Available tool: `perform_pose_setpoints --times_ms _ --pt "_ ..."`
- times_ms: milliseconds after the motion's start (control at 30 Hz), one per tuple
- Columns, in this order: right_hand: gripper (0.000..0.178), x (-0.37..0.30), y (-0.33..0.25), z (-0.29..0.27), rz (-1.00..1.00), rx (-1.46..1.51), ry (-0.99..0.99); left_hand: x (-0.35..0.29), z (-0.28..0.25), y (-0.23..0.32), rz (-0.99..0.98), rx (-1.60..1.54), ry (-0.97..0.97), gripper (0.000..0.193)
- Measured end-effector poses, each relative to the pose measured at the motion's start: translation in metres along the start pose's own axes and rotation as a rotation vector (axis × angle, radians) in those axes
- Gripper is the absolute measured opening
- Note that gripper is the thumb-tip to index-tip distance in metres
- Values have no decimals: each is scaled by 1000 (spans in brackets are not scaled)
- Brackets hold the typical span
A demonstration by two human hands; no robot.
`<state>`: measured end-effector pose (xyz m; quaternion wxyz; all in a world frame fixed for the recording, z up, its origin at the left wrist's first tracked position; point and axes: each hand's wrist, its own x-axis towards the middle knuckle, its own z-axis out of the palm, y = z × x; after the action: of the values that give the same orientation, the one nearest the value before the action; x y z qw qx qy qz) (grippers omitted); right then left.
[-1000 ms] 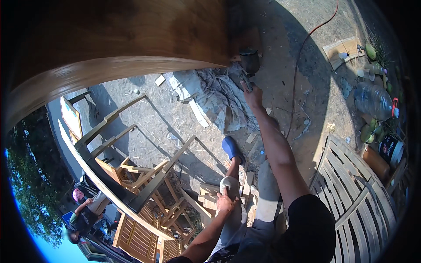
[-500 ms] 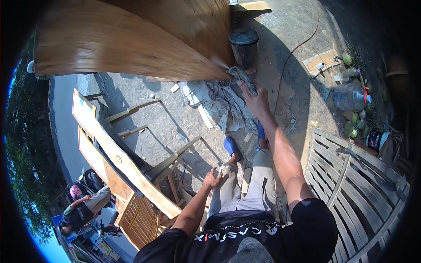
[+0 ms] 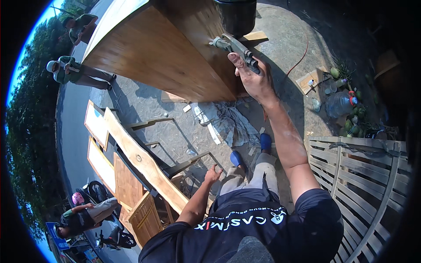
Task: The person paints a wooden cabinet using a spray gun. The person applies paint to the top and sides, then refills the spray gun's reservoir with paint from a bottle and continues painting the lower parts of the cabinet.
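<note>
Raised in front of me, my right hand (image 3: 258,83) grips a spray gun (image 3: 234,46) with a dark round cup (image 3: 237,17) on top. Its nozzle faces the face of a large brown wooden piece (image 3: 162,57) from close by; a small pale spot shows at the tip. My left hand (image 3: 213,175) hangs low beside my left knee, fingers loosely apart, holding nothing. A crumpled, stained cloth (image 3: 230,122) lies on the ground at the foot of the wooden piece.
Left stand a long pale wood slab (image 3: 142,158) and wooden frames. A slatted bench (image 3: 359,171) is at right, with a large plastic water bottle (image 3: 340,105) beyond it. A red hose (image 3: 299,61) crosses the ground. Several people stand along the left side.
My right hand and the spray gun have risen up the wooden piece. The spray plume seen earlier is fainter. My view has shifted, bringing two more people into sight at upper left.
</note>
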<state>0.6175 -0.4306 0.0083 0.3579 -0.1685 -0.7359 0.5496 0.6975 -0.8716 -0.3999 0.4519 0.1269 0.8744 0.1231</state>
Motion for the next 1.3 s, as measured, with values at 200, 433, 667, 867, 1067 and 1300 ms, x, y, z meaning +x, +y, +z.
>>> perform_pose_setpoints --times_ms 200,433,667,867,1067,1300 --pt "39 33 -66 7 -229 -16 103 -1 -23 14 3 40 14 81" --pt "45 47 -59 18 -282 -38 114 0 -30 9 -4 63 -23 80" --pt "46 -20 35 26 110 27 -2 3 -27 8 -39 94 -158 83" --pt "36 -72 170 35 409 -74 77 15 -1 4 18 100 -199 82" --pt "31 -121 317 55 631 -118 34 25 90 -12 -93 180 -477 110" --pt "37 -190 535 72 644 -222 110 30 152 10 -262 362 -575 112"
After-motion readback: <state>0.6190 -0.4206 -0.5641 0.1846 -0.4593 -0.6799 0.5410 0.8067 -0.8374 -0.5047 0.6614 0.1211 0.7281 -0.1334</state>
